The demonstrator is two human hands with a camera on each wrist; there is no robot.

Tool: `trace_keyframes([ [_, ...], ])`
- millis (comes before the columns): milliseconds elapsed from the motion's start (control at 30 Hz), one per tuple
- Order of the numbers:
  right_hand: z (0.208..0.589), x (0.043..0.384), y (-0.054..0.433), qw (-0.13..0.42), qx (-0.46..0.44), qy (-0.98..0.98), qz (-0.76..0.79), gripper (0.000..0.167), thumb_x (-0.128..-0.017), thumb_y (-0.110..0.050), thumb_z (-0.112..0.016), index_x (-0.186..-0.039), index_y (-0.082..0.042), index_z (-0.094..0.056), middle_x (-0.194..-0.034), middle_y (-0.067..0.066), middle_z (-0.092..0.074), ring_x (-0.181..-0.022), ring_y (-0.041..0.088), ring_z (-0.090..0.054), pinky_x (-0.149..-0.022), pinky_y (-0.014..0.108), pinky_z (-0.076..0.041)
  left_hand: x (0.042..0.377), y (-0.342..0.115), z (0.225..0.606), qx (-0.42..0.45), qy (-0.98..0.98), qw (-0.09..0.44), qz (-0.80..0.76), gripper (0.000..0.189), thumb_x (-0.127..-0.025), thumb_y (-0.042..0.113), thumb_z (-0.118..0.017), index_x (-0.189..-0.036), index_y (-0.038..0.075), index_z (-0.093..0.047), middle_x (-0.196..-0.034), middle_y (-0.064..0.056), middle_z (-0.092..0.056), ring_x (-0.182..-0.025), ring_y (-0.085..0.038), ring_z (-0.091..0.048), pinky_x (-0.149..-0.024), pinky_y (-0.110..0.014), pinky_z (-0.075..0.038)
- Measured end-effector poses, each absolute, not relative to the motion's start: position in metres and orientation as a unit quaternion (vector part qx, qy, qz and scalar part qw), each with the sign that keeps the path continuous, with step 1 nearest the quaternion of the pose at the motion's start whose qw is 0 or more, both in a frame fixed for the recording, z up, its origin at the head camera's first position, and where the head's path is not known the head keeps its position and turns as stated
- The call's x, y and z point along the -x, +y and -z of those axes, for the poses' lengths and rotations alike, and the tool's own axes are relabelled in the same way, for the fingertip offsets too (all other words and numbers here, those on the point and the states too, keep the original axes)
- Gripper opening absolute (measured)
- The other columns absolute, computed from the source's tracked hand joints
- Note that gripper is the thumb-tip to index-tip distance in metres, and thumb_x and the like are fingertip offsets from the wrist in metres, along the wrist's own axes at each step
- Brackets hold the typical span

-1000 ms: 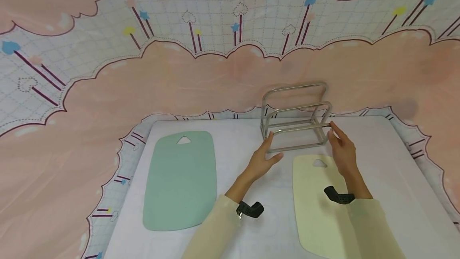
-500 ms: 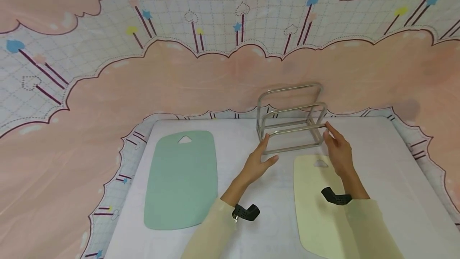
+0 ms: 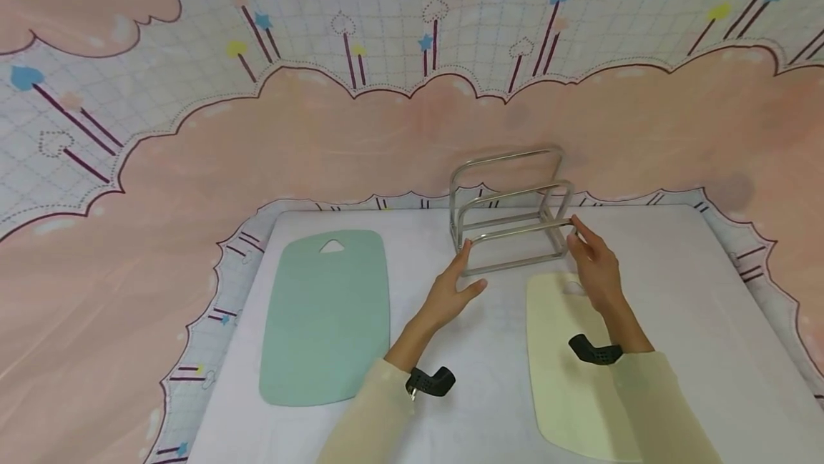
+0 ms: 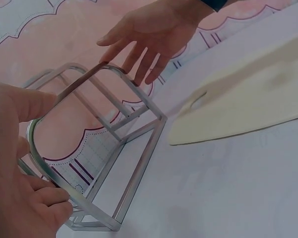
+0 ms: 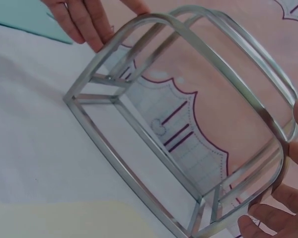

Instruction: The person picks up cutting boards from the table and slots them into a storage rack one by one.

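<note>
A silvery metal rack [image 3: 515,264] with three rounded hoops stands at the back of the white table, a little right of the middle. My left hand [image 3: 447,296] holds the left side of its front hoop; in the left wrist view, curled fingers [image 4: 47,198] lie along the upright. At the opposite corner, my right hand [image 3: 599,271] grips the hoop's right side, fingers [image 5: 273,215] bent about the bar. Below the right forearm lies a pale yellow cutting board [image 3: 560,364], partly covered by it. A mint green cutting board [image 3: 325,321] lies flat at the left.
The white tabletop [image 3: 708,307] spreads under everything. Behind it hangs a patterned pink and white cloth [image 3: 360,142], close to the rack's back hoop. A dark camera band [image 3: 431,382] is on the left wrist, and another dark band [image 3: 595,349] on the right.
Both hands have moved slightly to the left together with the rack, which has slid left along the table's back. The two cutting boards have stayed where they were.
</note>
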State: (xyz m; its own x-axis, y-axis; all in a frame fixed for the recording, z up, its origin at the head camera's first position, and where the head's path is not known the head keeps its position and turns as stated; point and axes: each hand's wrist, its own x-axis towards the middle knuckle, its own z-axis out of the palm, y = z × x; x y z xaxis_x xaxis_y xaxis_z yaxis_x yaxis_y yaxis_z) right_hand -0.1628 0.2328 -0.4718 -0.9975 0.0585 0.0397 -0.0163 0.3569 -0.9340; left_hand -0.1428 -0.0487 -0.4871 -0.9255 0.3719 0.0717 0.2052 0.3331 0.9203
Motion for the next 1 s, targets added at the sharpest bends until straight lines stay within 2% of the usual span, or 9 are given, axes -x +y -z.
trace_keyframes([
  [200, 0.473, 0.163, 0.230, 0.031, 0.009, -0.826, -0.563, 0.055, -0.100, -0.042, -0.046, -0.151, -0.026, -0.030, -0.155, 0.013, -0.025, -0.136, 0.041, -0.030, -0.104, 0.065, -0.024, 0.142, -0.053, 0.490, -0.180, 0.812, 0.078, -0.550, 0.074, -0.097, 0.025, -0.058, -0.154, 0.019, -0.012, -0.157, 0.002, -0.011, -0.143, -0.025, -0.013, -0.113, -0.048, -0.018],
  [333, 0.473, 0.162, 0.229, 0.030, 0.005, -0.828, -0.560, 0.054, -0.101, -0.041, -0.045, -0.151, -0.028, -0.030, -0.154, 0.013, -0.025, -0.135, 0.041, -0.030, -0.103, 0.066, -0.024, 0.139, -0.055, 0.485, -0.187, 0.806, 0.077, -0.556, 0.074, -0.097, 0.017, -0.058, -0.154, 0.013, -0.012, -0.157, -0.005, -0.011, -0.143, -0.027, -0.013, -0.112, -0.050, -0.017],
  [533, 0.473, 0.162, 0.224, 0.034, -0.009, -0.830, -0.557, 0.053, -0.101, -0.038, -0.046, -0.151, -0.027, -0.031, -0.151, 0.016, -0.030, -0.135, 0.040, -0.032, -0.101, 0.063, -0.031, 0.125, -0.060, 0.453, -0.180, 0.803, 0.078, -0.563, 0.072, -0.095, 0.009, -0.058, -0.152, 0.003, -0.015, -0.156, -0.015, -0.014, -0.142, -0.034, -0.016, -0.112, -0.049, -0.018],
  [867, 0.476, 0.164, 0.212, 0.031, -0.018, -0.826, -0.563, 0.054, -0.100, -0.036, -0.048, -0.151, -0.025, -0.032, -0.146, 0.019, -0.033, -0.135, 0.040, -0.033, -0.102, 0.058, -0.032, 0.121, -0.073, 0.450, -0.159, 0.800, 0.087, -0.572, 0.071, -0.097, 0.012, -0.057, -0.153, 0.009, -0.015, -0.156, -0.011, -0.014, -0.142, -0.028, -0.015, -0.113, -0.044, -0.020],
  [1000, 0.476, 0.162, 0.207, 0.033, -0.022, -0.827, -0.560, 0.055, -0.101, -0.035, -0.049, -0.151, -0.022, -0.032, -0.144, 0.020, -0.034, -0.134, 0.043, -0.032, -0.102, 0.060, -0.031, 0.125, -0.077, 0.465, -0.158, 0.797, 0.080, -0.578, 0.072, -0.097, 0.014, -0.058, -0.153, 0.012, -0.013, -0.157, -0.007, -0.012, -0.143, -0.025, -0.014, -0.113, -0.042, -0.019],
])
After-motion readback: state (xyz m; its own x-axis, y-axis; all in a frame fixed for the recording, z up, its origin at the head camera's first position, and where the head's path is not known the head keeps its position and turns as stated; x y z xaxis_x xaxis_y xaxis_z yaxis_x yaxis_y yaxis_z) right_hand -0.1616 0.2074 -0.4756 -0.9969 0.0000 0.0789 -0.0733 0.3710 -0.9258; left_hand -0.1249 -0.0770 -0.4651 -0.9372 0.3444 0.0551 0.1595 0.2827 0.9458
